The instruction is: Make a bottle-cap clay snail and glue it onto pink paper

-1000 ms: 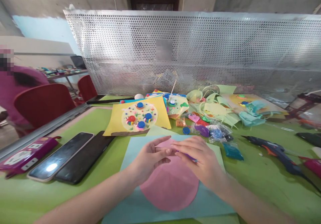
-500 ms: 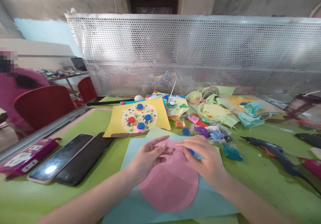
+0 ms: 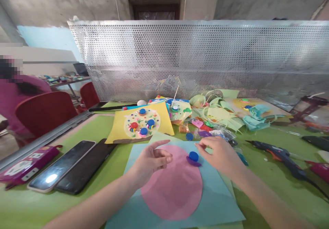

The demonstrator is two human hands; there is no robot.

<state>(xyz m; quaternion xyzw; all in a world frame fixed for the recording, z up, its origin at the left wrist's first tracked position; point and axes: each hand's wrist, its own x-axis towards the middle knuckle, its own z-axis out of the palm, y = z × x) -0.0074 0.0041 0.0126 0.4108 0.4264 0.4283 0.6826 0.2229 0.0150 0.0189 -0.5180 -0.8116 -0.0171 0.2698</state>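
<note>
A pink paper circle [image 3: 172, 184] lies on a light blue sheet [image 3: 218, 205] in front of me. At the circle's upper right edge sits a blue bottle cap [image 3: 193, 156], with a flat purple clay piece [image 3: 193, 161] against its lower side. My left hand [image 3: 154, 158] hovers over the circle's upper left, fingers curled and thumb near the fingertips; whatever it pinches, if anything, is too small to name. To the right of the cap, my right hand [image 3: 218, 152] has thumb and forefinger brought together, and anything between them is too small to make out.
Behind the sheet lie a yellow card [image 3: 118, 126] with caps, clay packets [image 3: 205, 133] and paper scraps [image 3: 223, 114]. A glue gun [image 3: 280, 155] rests at right. Two phones [image 3: 64, 164] and a purple pouch [image 3: 31, 164] are at left. A person [image 3: 25, 88] is beyond a red chair [image 3: 46, 112].
My right hand has moved right, away from the cap, uncovering it and the purple piece. My left hand has shifted slightly left and its fingers have curled in.
</note>
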